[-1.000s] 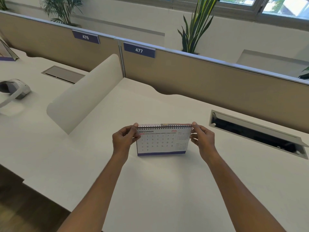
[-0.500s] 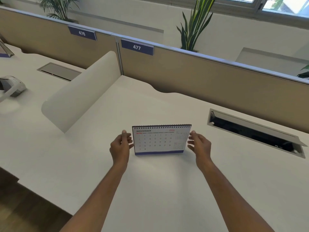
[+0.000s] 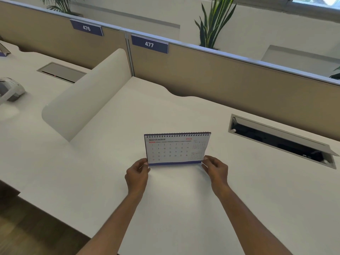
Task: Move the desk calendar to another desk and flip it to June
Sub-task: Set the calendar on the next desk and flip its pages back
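The desk calendar (image 3: 176,149) is standing upright on the white bench (image 3: 184,208), near the middle of the view, with its spiral binding along the top edge and the page headed NOVEMBER 2026 facing the person. The left hand (image 3: 137,174) is pinching the lower left corner of the calendar between thumb and fingers, and the right hand (image 3: 216,169) is pinching the lower right corner the same way, so both hands are grasping the calendar at its blue bottom strip. Both forearms are reaching in from the lower edge of the view.

To the right of the calendar, well apart from it, a cable hatch (image 3: 281,140) is lying open in the bench top. A tan partition (image 3: 239,78) is running along the back of the bench, carrying a blue tag (image 3: 149,44) reading 477. A rounded white divider (image 3: 86,96) is standing to the left, separating this bench from the next one. A tall green plant (image 3: 213,23) is rising behind the partition.
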Demonstrator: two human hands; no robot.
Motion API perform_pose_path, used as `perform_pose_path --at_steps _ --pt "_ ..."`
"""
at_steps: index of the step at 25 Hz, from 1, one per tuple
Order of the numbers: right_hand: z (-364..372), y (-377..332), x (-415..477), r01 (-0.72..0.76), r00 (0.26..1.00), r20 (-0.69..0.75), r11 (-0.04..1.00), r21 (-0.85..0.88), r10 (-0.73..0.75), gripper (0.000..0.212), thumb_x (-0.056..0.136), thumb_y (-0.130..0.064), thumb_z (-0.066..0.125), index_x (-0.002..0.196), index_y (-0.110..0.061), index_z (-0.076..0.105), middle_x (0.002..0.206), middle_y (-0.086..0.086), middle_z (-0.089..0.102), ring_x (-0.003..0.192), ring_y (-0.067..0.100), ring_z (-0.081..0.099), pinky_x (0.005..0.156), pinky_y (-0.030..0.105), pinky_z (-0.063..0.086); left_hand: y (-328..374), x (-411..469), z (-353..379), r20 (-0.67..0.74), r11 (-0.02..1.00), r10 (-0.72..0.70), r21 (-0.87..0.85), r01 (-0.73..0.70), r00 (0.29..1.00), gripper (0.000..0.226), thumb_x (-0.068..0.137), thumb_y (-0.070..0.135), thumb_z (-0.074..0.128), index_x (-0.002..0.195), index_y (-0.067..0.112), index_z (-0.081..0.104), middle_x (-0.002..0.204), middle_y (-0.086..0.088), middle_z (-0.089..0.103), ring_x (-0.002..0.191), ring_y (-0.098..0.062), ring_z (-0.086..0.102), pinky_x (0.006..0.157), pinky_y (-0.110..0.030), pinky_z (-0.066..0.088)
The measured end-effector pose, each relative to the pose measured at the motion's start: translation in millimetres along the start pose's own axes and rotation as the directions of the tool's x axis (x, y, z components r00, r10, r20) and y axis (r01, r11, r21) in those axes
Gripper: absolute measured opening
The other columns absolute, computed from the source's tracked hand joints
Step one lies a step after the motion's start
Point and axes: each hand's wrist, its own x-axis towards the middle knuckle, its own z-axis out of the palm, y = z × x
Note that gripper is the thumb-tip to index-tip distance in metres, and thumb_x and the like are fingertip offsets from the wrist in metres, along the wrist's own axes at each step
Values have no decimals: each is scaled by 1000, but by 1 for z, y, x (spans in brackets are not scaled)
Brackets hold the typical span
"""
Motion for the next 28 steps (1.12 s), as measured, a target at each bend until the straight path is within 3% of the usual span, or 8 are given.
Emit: perform_pose_path --at_steps 2,3,5,7,10,13,20,28 --pt "0 2 -2 -2 1000 4 1000 21 2 6 92 -7 75 97 -6 77 112 15 77 112 35 72 98 40 59 1 -2 0 -17 996 17 93 -15 1000 17 90 14 74 94 31 77 91 11 80 85 -3 76 73 -18 51" --pt "0 3 -3 -2 1000 0 1000 23 2 7 91 -6 75 97 -5 78 112 16 77 111 36 72 99 41 59 2 -3 -1 -23 992 24 123 -21 999 14 89 17 76 95 29 78 91 10 80 84 3 74 71 -15 49" --pt "0 5 -4 5 1000 -10 1000 15 -5 11 90 -5 76 100 -2 78 111 17 77 111 36 72 100 43 58 3 -6 -2 -27 991 29 131 -25 999 11 88 19 79 95 26 78 91 10 80 74 16 69 71 -15 48" --pt "-1 5 -4 17 1000 -19 1000 3 -16 14 89 -4 77 103 0 77 110 18 77 107 36 73 100 45 58 3 -7 -2 -31 994 32 101 -29 999 10 85 20 82 92 27 78 86 12 80 70 18 67 70 -17 49" --pt "-4 5 -6 14 1000 -17 1000 7 -14 15 87 -2 79 102 -2 76 106 16 77 95 29 73 98 45 59 2 -9 -4 -15 1000 5 -29 -5 1000 14 81 20 88 91 23 77 81 6 81 67 0 75 68 -16 55" --pt "-7 6 -7 5 1000 -13 1000 16 -5 17 85 -3 81 101 -4 76 103 13 77 91 24 72 96 43 60 4 -9 -6 24 982 -63 -176 66 998 21 76 13 91 92 11 78 80 -8 80 69 -22 80 78 -31 63" --pt "-16 6 -10 -13 1000 10 999 51 12 18 86 -3 80 103 -1 75 111 22 75 93 27 73 89 37 60 5 -11 -20 148 944 -118 -291 158 982 22 75 3 90 93 1 77 89 -17 82 72 -27 80 70 -26 64" --pt "-23 -1 -22 -53 997 56 994 93 48 16 89 -4 77 104 -1 75 112 22 76 100 29 71 91 39 59 5 -15 -34 276 930 -144 -291 225 950 19 85 -2 80 104 -2 75 94 -19 82 71 -22 78 69 -24 63"
